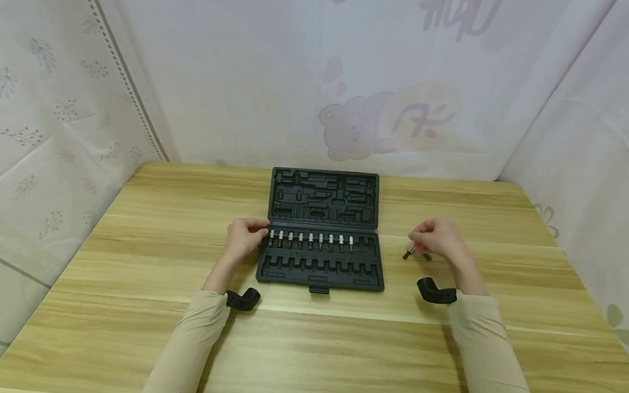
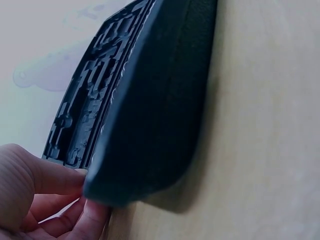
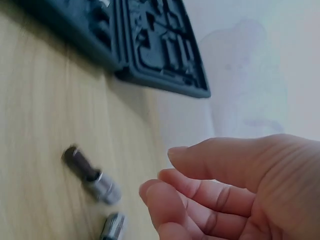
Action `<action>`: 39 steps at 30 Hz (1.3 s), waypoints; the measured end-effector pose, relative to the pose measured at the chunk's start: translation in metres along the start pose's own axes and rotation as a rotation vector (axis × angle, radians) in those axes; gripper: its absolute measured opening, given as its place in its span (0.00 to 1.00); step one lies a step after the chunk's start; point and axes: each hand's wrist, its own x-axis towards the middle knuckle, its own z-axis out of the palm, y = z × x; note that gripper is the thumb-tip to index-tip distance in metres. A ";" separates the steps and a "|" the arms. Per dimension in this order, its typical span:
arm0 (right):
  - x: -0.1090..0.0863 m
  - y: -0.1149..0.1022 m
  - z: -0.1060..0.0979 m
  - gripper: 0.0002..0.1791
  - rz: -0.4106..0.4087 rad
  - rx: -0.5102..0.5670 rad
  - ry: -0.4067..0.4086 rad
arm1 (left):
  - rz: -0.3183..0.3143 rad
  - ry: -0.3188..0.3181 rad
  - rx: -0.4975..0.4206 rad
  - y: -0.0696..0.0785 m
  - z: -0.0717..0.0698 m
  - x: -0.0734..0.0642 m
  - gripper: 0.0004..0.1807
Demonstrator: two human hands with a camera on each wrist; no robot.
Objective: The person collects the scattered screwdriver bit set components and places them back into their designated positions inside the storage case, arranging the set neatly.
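A black plastic socket case (image 1: 320, 279) lies unfolded on the table, a row of several bit sockets (image 1: 310, 239) filling most of its upper slots. At the case's left edge my left hand (image 1: 242, 237) pinches the rim, thumb on top and fingers below in the left wrist view. My right hand (image 1: 442, 237) hovers to the right of the case, over two loose bit sockets. One bit socket (image 3: 95, 177), with a dark tip and silver body, lies on the wood; the other (image 3: 114, 227) is partly cut off. Between my right thumb and curved fingertips there is a gap.
The case's lid (image 1: 323, 197), with moulded recesses, leans back behind its lower half. Lower slots (image 1: 321, 263) in the base hold nothing. The wooden table (image 1: 310, 352) reaches to patterned cloth walls (image 1: 245, 84). A black mount (image 1: 437, 291) sits on each wrist.
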 end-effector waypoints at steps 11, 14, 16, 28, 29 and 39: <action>-0.001 0.022 -0.005 0.11 -0.025 -0.068 0.100 | 0.008 -0.003 0.002 -0.002 0.000 0.000 0.12; -0.001 0.024 -0.005 0.10 -0.026 -0.088 0.110 | 0.007 -0.002 0.003 -0.002 0.000 0.000 0.12; -0.001 0.026 -0.005 0.10 -0.012 -0.099 0.109 | 0.002 -0.004 0.001 -0.002 0.000 0.000 0.12; 0.001 0.029 -0.004 0.09 0.044 -0.134 0.062 | -0.009 -0.010 -0.001 -0.001 -0.001 0.000 0.12; 0.001 0.029 -0.004 0.09 0.049 -0.141 0.060 | -0.011 -0.009 0.000 -0.001 -0.001 0.000 0.12; 0.004 0.028 -0.002 0.11 0.055 -0.252 0.053 | -0.006 -0.008 -0.001 0.000 -0.001 0.001 0.12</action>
